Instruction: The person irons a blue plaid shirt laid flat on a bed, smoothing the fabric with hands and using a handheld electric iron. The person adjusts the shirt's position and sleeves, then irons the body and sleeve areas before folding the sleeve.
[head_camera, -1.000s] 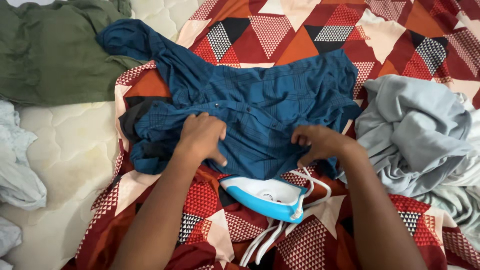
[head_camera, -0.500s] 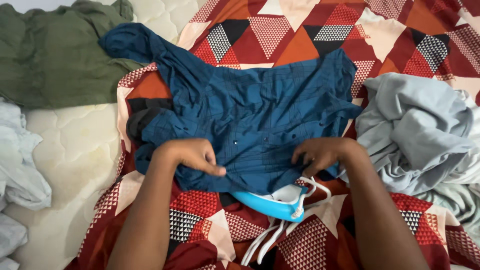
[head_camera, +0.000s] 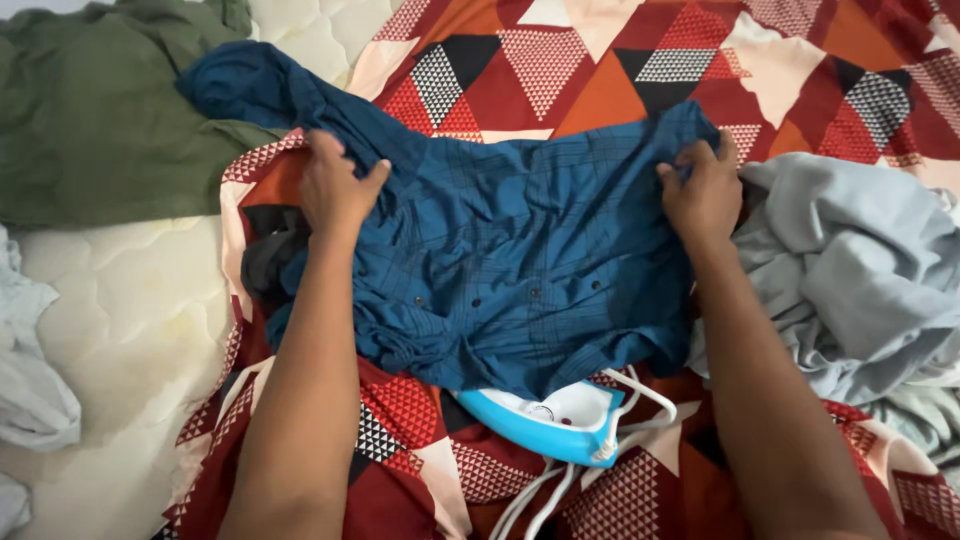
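A blue checked shirt (head_camera: 510, 270) with dark buttons lies spread on a red, orange and white triangle-patterned sheet (head_camera: 600, 70). My left hand (head_camera: 335, 185) rests on the shirt's upper left part, near the sleeve, fingers pressed to the cloth. My right hand (head_camera: 705, 190) grips the shirt's upper right corner. A blue and white clothes iron (head_camera: 545, 420) lies at the shirt's lower hem, partly covered by it, with its white cord (head_camera: 640, 395) looping to the right and trailing down.
A green garment (head_camera: 100, 110) lies at the upper left on the quilted cream mattress (head_camera: 130, 310). A pale grey-blue pile of clothes (head_camera: 860, 270) sits at the right. More light cloth (head_camera: 30, 370) shows at the left edge.
Both hands have moved from the shirt's lower hem up to its upper corners. The shirt now lies flatter and wider, and its hem covers less of the iron.
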